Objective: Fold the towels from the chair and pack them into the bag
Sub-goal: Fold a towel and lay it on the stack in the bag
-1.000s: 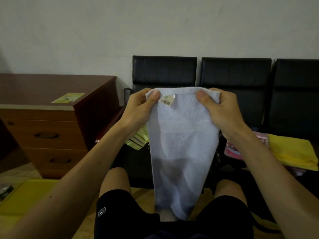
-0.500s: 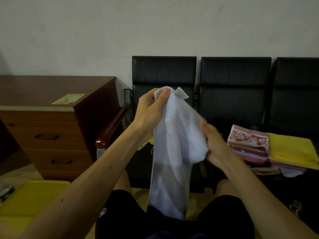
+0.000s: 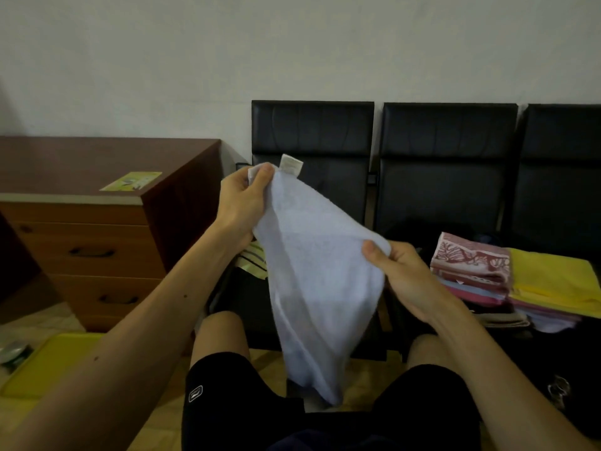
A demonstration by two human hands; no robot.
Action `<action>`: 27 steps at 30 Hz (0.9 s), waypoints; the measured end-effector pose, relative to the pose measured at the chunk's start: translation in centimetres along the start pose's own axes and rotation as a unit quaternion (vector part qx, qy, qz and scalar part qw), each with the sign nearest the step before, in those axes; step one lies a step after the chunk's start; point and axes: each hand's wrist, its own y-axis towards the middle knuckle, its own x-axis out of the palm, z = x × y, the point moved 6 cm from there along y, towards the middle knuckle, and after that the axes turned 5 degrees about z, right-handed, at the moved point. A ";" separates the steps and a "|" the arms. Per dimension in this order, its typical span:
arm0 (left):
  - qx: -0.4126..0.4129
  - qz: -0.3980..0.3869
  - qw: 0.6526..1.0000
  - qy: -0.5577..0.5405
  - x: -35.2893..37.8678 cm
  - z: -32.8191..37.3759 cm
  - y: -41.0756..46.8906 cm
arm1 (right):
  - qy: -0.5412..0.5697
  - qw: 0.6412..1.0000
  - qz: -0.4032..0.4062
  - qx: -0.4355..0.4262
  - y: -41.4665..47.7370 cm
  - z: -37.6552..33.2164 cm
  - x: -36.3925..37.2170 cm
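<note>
– Fingers of the left hand pinch the top corner of the pale towel, right beside its label. The right hand grips the opposite edge lower down, thumb on top.

– Where does the towel sit?

– In the air above the knees, slanting from high left to low right, with its tail hanging between the legs of the black shorts.

– Which step is this?

– Folding, roughly midway on this piece, I'd judge. Next the lower hand should rise to meet the top corner so the edges line up (limp cloth sags and skews easily).

– And around it?

– Close by, a yellow tray lies on the floor to the left. At lower right there's a dark shape with a metal ring. It may be the bag, but I can't tell.

– Farther back?

– On the black chairs, a striped cloth peeks out behind the left wrist. A stack of folded towels sits to the right, just beside a yellow towel.

– Anything in the way?

– Only that stack, near the right hand. The wooden drawers, with a card on their top surface, stand well apart.
</note>
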 end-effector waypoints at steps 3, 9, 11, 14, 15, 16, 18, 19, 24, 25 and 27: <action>-0.078 -0.013 0.997 -0.002 -0.2 -2.3 0.6 | -0.005 0.999 -0.031 -0.008 -0.5 -2.1 0.9; -0.277 -0.100 0.945 -0.140 1.1 -6.0 -0.9 | 0.028 0.998 -0.052 0.010 -1.0 -3.9 2.6; -0.323 -0.136 0.917 -0.190 1.6 -6.7 -2.1 | 0.061 0.997 -0.050 0.016 -1.0 -4.2 2.9; -0.334 -0.167 0.898 -0.234 2.5 -8.2 -3.5 | 0.122 0.992 -0.032 0.030 -0.8 -4.7 3.0; -0.331 -0.183 0.891 -0.251 2.9 -8.4 -4.0 | 0.137 0.990 -0.027 0.033 -0.7 -4.9 3.1; -0.334 -0.190 0.882 -0.272 3.2 -8.8 -4.5 | 0.143 0.989 -0.018 0.035 -0.6 -5.1 3.0; -0.353 -0.203 0.855 -0.321 4.3 -9.0 -6.1 | 0.145 0.989 -0.001 0.033 -0.5 -5.4 3.0; -0.354 -0.196 0.846 -0.347 4.7 -9.5 -6.6 | 0.146 0.989 0.006 0.032 -0.4 -5.6 3.0; -0.434 -0.342 0.768 -0.325 5.6 -12.5 -11.3 | 0.171 0.985 0.031 0.014 -0.2 -6.4 2.5; -0.361 -0.373 0.805 -0.288 5.6 -12.2 -11.9 | 0.180 0.983 0.032 0.012 -0.1 -6.5 2.4; -0.304 -0.438 0.790 -0.303 6.0 -11.7 -12.9 | 0.186 0.982 0.034 0.014 -0.2 -6.8 2.3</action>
